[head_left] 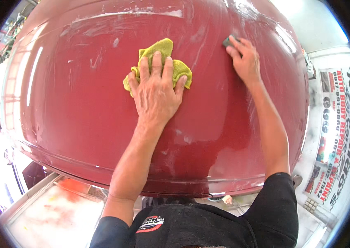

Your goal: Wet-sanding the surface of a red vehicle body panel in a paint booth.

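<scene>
One glossy red panel (pixel 80 111) has whitish smears. One crumpled yellow-green cloth (pixel 182 70), near half past eleven, lies under the spread left hand (pixel 157 95); one small dark block (pixel 226 41), at one o'clock, is gripped by the right hand (pixel 246 60).

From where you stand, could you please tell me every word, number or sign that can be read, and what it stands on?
I'll describe lettering rather than copy it.
Wall banner: large black and red words and numbers, readable.
Banner's smallest print: too small to read.
Black shirt: red-and-white chest print, partly readable.
Yellow cloth, red car panel: none visible.
</scene>
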`<action>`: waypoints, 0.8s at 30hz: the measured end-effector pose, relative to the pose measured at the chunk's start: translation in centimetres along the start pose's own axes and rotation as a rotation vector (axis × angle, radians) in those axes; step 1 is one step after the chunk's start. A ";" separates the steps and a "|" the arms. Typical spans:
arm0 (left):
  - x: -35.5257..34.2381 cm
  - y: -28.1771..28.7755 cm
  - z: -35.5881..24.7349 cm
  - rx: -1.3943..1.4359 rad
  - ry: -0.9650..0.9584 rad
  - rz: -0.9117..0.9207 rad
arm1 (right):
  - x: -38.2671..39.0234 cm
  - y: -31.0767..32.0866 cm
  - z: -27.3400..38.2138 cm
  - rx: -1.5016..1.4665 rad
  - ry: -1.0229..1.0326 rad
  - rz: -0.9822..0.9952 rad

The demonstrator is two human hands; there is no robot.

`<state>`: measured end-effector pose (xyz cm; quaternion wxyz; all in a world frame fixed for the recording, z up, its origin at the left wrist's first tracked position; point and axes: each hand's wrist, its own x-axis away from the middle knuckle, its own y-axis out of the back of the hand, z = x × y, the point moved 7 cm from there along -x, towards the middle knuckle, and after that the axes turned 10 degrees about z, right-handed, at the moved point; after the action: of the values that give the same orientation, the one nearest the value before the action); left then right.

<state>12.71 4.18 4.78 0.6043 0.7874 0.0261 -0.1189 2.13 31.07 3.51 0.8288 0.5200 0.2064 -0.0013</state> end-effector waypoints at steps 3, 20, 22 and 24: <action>0.2 0.2 -0.1 -0.003 0.002 0.010 | -7.0 -1.5 -4.3 0.035 -0.036 -0.008; -0.1 -0.1 0.0 -0.003 0.006 0.004 | 3.3 1.1 3.7 -0.015 0.152 0.208; 0.1 -0.2 0.3 -0.004 0.018 0.015 | 1.7 0.4 3.3 -0.038 0.161 0.235; 0.2 0.2 -0.3 0.021 -0.003 0.015 | -3.7 -0.6 0.6 0.048 0.177 0.163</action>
<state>12.95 4.39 4.99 0.5969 0.7937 0.0180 -0.1160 -1.17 29.46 4.53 0.7920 0.5528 0.2359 0.1070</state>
